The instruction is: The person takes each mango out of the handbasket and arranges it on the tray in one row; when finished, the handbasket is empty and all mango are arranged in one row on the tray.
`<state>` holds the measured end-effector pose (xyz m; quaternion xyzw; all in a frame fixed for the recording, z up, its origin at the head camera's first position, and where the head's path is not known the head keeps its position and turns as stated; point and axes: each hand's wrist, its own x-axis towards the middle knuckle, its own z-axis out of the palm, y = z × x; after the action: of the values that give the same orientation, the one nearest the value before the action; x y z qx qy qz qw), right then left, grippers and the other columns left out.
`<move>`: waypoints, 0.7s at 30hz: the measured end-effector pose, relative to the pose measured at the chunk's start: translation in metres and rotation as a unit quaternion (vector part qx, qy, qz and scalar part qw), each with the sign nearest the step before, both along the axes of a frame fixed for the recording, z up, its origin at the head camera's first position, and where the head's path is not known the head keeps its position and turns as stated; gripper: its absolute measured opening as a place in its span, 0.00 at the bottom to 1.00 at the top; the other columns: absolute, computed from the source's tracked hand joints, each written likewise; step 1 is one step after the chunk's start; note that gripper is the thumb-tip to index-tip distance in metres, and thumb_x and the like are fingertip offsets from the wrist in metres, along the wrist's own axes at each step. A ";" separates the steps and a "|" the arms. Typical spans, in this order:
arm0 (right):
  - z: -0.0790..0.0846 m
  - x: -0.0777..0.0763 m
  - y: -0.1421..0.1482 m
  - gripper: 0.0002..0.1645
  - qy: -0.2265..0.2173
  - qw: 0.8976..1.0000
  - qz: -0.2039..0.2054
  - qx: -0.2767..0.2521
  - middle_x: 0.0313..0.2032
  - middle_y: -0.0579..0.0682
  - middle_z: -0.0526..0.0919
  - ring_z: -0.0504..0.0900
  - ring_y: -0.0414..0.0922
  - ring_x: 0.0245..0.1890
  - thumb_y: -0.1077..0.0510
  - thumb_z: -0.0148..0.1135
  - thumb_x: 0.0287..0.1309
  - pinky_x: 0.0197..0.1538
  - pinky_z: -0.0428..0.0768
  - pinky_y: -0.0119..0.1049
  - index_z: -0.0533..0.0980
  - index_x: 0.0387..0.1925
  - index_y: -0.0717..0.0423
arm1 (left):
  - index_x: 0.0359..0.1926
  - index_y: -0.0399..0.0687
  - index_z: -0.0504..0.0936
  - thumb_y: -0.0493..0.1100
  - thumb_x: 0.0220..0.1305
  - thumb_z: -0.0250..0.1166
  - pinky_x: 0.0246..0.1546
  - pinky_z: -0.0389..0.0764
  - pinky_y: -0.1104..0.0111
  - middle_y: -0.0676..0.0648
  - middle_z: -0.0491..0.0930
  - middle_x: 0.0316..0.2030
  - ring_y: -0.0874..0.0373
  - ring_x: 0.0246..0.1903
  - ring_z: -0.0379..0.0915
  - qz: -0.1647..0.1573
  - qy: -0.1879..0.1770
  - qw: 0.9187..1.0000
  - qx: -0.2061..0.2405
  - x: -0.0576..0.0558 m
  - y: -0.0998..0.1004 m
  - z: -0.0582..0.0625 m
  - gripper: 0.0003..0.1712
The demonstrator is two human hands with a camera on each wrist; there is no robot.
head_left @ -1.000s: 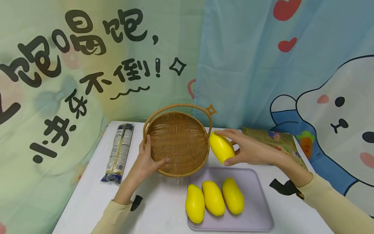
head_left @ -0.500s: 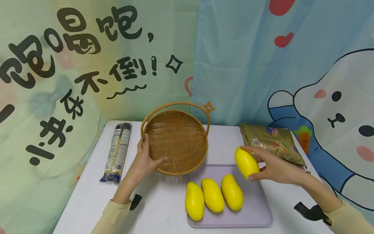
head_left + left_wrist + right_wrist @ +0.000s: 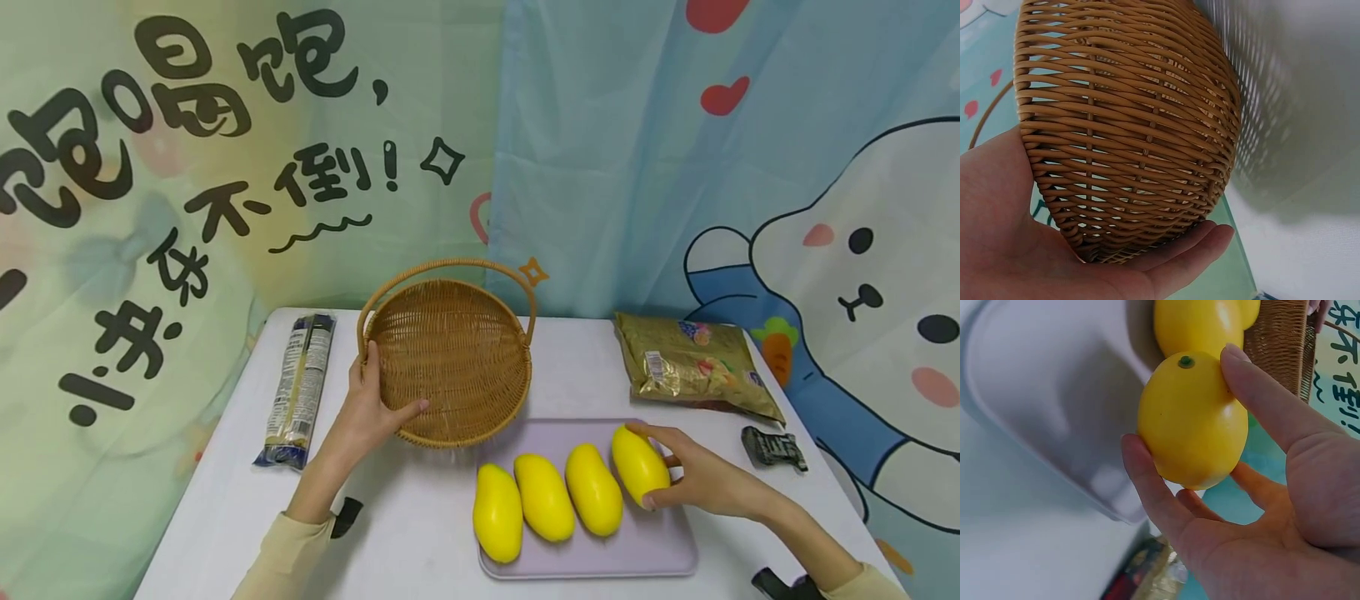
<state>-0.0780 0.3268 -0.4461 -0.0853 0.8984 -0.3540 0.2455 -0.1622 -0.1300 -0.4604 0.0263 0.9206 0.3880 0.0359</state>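
My left hand [image 3: 375,417] grips the left side of a round wicker basket [image 3: 450,367], which is tilted so its bare inside faces me. In the left wrist view, the basket's woven underside [image 3: 1129,125] rests against the palm, with fingers wrapped beneath it. My right hand [image 3: 701,475] holds a yellow mango [image 3: 640,465] between thumb and fingers, over the right part of a lilac tray [image 3: 660,558]. Up close in the right wrist view, the mango [image 3: 1191,425] shows a small green stem end. To its left, three more mangoes [image 3: 544,498] lie in a row on the tray.
At the back right lies a gold food bag [image 3: 697,367], with a small dark packet [image 3: 775,448] in front of it. A long clear-and-blue package [image 3: 298,392] lies on the left of the white table [image 3: 405,533]. Printed curtains [image 3: 600,167] hang behind.
My right hand has carried the mango away from the basket's right side, rightward and down to the tray beside the other mangoes. The left hand keeps its hold on the basket.
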 end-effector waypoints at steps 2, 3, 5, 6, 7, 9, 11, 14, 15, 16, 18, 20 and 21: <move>-0.005 0.003 0.001 0.55 -0.006 1.000 -0.001 0.003 0.66 0.59 0.52 0.63 0.59 0.58 0.44 0.71 0.40 0.52 0.72 0.54 0.51 0.68 0.38 | 0.69 0.58 0.25 0.69 0.42 0.66 0.54 0.70 0.49 0.34 0.32 0.69 0.32 0.60 0.58 0.000 0.001 1.000 0.000 0.000 0.000 0.000 0.70; -0.007 0.004 0.001 0.55 -0.009 1.000 -0.002 0.003 0.66 0.60 0.52 0.64 0.60 0.58 0.44 0.71 0.40 0.52 0.72 0.54 0.51 0.68 0.39 | 0.69 0.58 0.24 0.70 0.42 0.65 0.54 0.70 0.49 0.34 0.32 0.69 0.32 0.60 0.59 0.000 0.001 1.000 -0.001 0.000 0.000 0.000 0.70; -0.011 0.006 0.002 0.55 -0.017 1.000 -0.006 0.004 0.65 0.62 0.53 0.66 0.59 0.55 0.44 0.71 0.40 0.51 0.72 0.54 0.51 0.68 0.40 | 0.69 0.58 0.24 0.70 0.41 0.65 0.54 0.70 0.49 0.34 0.32 0.69 0.32 0.60 0.59 0.000 0.003 1.000 -0.002 -0.001 0.000 -0.001 0.70; -0.012 0.006 0.002 0.55 -0.020 1.000 -0.009 0.008 0.64 0.62 0.53 0.67 0.58 0.54 0.44 0.71 0.40 0.51 0.72 0.53 0.51 0.68 0.40 | 0.69 0.57 0.24 0.71 0.41 0.65 0.54 0.70 0.49 0.34 0.32 0.69 0.32 0.60 0.59 -0.001 0.003 1.000 -0.002 -0.001 0.000 -0.001 0.70; -0.014 0.006 0.002 0.55 -0.021 1.000 -0.010 0.012 0.64 0.62 0.54 0.67 0.57 0.53 0.44 0.71 0.40 0.51 0.73 0.52 0.52 0.68 0.40 | 0.69 0.57 0.25 0.71 0.41 0.65 0.54 0.71 0.49 0.34 0.32 0.69 0.32 0.59 0.59 0.000 0.003 1.000 -0.003 -0.001 0.000 -0.001 0.70; -0.016 0.007 0.002 0.55 -0.022 1.000 -0.013 0.018 0.64 0.61 0.54 0.68 0.55 0.52 0.43 0.71 0.39 0.49 0.73 0.50 0.52 0.67 0.39 | 0.69 0.57 0.25 0.71 0.41 0.64 0.53 0.71 0.49 0.34 0.32 0.69 0.32 0.59 0.59 0.000 0.003 1.000 -0.004 -0.001 0.000 -0.002 0.70; -0.019 0.008 0.001 0.55 -0.019 0.999 -0.014 0.024 0.63 0.61 0.55 0.68 0.53 0.50 0.43 0.71 0.38 0.48 0.73 0.47 0.52 0.67 0.39 | 0.69 0.57 0.24 0.72 0.41 0.64 0.53 0.71 0.49 0.34 0.32 0.69 0.32 0.59 0.60 0.001 0.001 1.000 -0.004 -0.001 0.000 -0.003 0.70; -0.020 0.010 0.000 0.55 -0.011 0.999 -0.020 0.030 0.63 0.59 0.56 0.67 0.52 0.49 0.42 0.72 0.37 0.47 0.72 0.45 0.53 0.67 0.38 | 0.69 0.58 0.24 0.71 0.41 0.64 0.52 0.72 0.49 0.34 0.32 0.69 0.31 0.58 0.60 0.001 0.001 1.000 -0.005 -0.001 0.000 -0.003 0.70; -0.021 0.010 0.000 0.55 -0.007 0.999 -0.021 0.030 0.63 0.59 0.56 0.67 0.52 0.50 0.42 0.72 0.37 0.48 0.72 0.46 0.54 0.67 0.39 | 0.69 0.58 0.24 0.71 0.41 0.64 0.52 0.72 0.49 0.34 0.32 0.69 0.31 0.58 0.60 0.000 0.002 1.000 -0.005 -0.001 0.000 -0.003 0.70; -0.021 0.011 0.000 0.55 -0.002 0.999 -0.019 0.028 0.63 0.59 0.56 0.67 0.53 0.50 0.42 0.72 0.37 0.48 0.73 0.47 0.54 0.67 0.39 | 0.69 0.58 0.24 0.71 0.41 0.64 0.52 0.72 0.49 0.34 0.32 0.69 0.31 0.58 0.60 0.000 0.002 1.000 -0.005 -0.001 0.000 -0.002 0.70; -0.021 0.012 -0.001 0.56 0.009 1.000 -0.014 0.024 0.63 0.59 0.57 0.66 0.53 0.52 0.42 0.72 0.37 0.50 0.73 0.52 0.54 0.67 0.40 | 0.69 0.58 0.24 0.71 0.41 0.64 0.53 0.71 0.49 0.34 0.32 0.69 0.31 0.59 0.59 0.000 0.004 1.000 -0.005 -0.001 0.000 -0.002 0.70; -0.020 0.013 -0.002 0.56 0.019 1.000 -0.008 0.020 0.62 0.60 0.57 0.66 0.54 0.54 0.43 0.72 0.37 0.52 0.72 0.56 0.54 0.67 0.42 | 0.69 0.58 0.24 0.71 0.41 0.64 0.54 0.70 0.49 0.34 0.32 0.69 0.32 0.60 0.58 0.000 0.004 1.000 -0.003 -0.001 0.000 -0.001 0.70; -0.020 0.014 -0.002 0.56 0.024 0.999 -0.005 0.021 0.62 0.61 0.57 0.66 0.54 0.54 0.42 0.72 0.37 0.52 0.71 0.57 0.53 0.67 0.43 | 0.69 0.58 0.24 0.71 0.41 0.64 0.54 0.70 0.49 0.34 0.32 0.69 0.32 0.60 0.57 -0.001 0.005 1.000 -0.002 -0.001 0.000 -0.001 0.70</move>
<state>-0.0641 0.3244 -0.4663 -0.0847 0.9117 -0.3341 0.2235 -0.1631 -0.1304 -0.4617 0.0287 0.9214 0.3863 0.0320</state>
